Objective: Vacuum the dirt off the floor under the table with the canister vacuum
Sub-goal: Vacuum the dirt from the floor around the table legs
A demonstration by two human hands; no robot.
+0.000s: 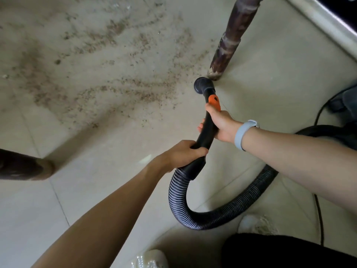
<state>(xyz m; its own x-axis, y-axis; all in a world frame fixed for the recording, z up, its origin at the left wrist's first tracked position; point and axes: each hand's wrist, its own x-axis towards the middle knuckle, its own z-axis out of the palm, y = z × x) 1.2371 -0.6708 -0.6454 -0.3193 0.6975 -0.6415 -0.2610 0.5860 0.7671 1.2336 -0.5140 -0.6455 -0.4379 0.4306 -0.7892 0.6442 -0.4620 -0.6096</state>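
Observation:
Brown dirt [108, 60] lies scattered in streaks over the pale tiled floor. The vacuum's black rigid handle tube [207, 130] ends in a round black nozzle [202, 87] that sits on the floor beside the foot of a dark table leg [229, 41]. An orange slider [214, 101] is on the tube. My right hand [220, 124] grips the tube just below the orange part. My left hand [185, 153] grips it lower, near the cuff of the ribbed black hose [208, 215], which loops back to the right.
A second dark table leg [25, 165] enters from the left edge. The canister body [345, 105] and a black power cord [318, 215] lie at the right. A pale wall base [324, 26] runs along the upper right. My shoes [249, 223] show at the bottom.

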